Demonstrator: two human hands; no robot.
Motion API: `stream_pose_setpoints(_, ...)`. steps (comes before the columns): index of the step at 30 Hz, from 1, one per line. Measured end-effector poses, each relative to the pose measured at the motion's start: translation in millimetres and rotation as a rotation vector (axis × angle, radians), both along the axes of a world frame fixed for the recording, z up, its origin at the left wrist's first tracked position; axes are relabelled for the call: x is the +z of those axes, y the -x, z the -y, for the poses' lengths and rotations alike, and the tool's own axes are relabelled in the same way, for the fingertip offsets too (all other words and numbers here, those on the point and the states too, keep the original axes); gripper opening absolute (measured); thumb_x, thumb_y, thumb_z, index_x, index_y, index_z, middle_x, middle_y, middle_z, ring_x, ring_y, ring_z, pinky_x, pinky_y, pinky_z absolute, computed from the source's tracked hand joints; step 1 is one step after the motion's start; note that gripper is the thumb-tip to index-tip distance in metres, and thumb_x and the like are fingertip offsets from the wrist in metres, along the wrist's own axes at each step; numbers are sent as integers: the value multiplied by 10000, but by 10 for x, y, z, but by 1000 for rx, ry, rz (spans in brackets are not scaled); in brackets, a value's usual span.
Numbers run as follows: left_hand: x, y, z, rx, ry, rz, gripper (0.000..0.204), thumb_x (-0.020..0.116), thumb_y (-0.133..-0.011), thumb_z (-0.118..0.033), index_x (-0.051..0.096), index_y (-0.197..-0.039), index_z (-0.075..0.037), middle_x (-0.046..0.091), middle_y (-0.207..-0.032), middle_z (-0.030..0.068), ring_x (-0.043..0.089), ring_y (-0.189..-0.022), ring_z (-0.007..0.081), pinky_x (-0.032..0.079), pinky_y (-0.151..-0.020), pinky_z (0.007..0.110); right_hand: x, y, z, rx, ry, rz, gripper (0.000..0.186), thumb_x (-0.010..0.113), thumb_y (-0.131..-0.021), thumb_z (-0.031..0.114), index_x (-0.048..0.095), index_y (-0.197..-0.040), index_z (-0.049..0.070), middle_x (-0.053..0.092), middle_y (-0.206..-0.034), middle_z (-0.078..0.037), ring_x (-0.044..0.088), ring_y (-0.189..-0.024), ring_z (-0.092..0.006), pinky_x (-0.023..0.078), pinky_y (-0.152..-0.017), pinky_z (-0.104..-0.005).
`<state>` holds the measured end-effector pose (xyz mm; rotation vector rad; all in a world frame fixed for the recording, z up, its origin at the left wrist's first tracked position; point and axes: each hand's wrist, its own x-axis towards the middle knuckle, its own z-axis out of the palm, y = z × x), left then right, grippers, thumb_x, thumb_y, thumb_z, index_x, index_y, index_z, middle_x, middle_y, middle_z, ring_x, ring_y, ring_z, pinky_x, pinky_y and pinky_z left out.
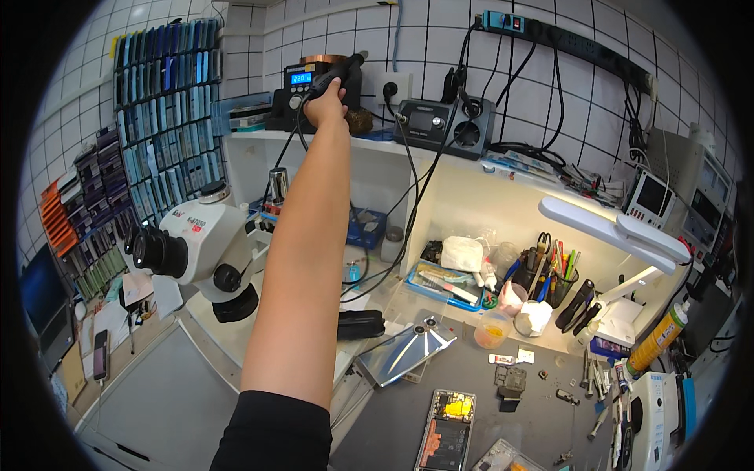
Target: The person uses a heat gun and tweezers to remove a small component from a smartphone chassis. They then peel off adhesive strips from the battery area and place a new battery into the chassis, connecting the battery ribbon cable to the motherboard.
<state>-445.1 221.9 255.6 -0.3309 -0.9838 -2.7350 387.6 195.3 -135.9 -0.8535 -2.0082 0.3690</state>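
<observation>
My left hand (326, 106) is at the end of my outstretched forearm, high on the back shelf, its fingers closed on a black corded tool handle (338, 77). The handle is beside a black station (297, 93) with a lit blue display and knobs. My right hand is out of view. An opened phone (448, 420) with exposed battery lies on the grey mat (369, 443), and a glass-backed phone panel (400, 361) rests above it.
A white microscope (196, 243) stands left of my arm. A grey station (444, 125) with hanging cables sits on the shelf. A lamp (597, 228) overhangs trays and a tool cup (561, 290) at right. Racks of phone parts (165, 118) line the left wall.
</observation>
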Motion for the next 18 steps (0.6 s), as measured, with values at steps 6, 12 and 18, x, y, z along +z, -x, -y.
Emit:
stream_pose_setpoints(6,-326,7,9,-55,-24,-18,332,870,-884,-227,680,-1100,-61,737,-978,25,725,-804,124,527,-527,284,52,-75,-9,28,37,28,221,542,-1090,67,583,-1303,21,643,-1138,-135,640,-1005,-219,528,-919,-323)
stream_pose_setpoints(12,-349,-403,238,-323,589,-15,417,703,-962,-507,648,-964,-94,606,-734,-6,525,-534,119,363,-453,266,-72,-59,-22,-49,145,-96,222,593,-1094,151,629,-1272,24,678,-1135,-130,649,-993,-212,537,-883,-318)
stream_pose_setpoints(18,-110,-1060,541,550,711,-377,407,563,-1001,-454,665,-1025,-60,754,-989,183,713,-1009,430,545,-867,524,-3,10,-20,-38,89,-172,192,596,-1081,126,650,-1245,41,693,-1057,-103,644,-878,-178,543,-763,-302)
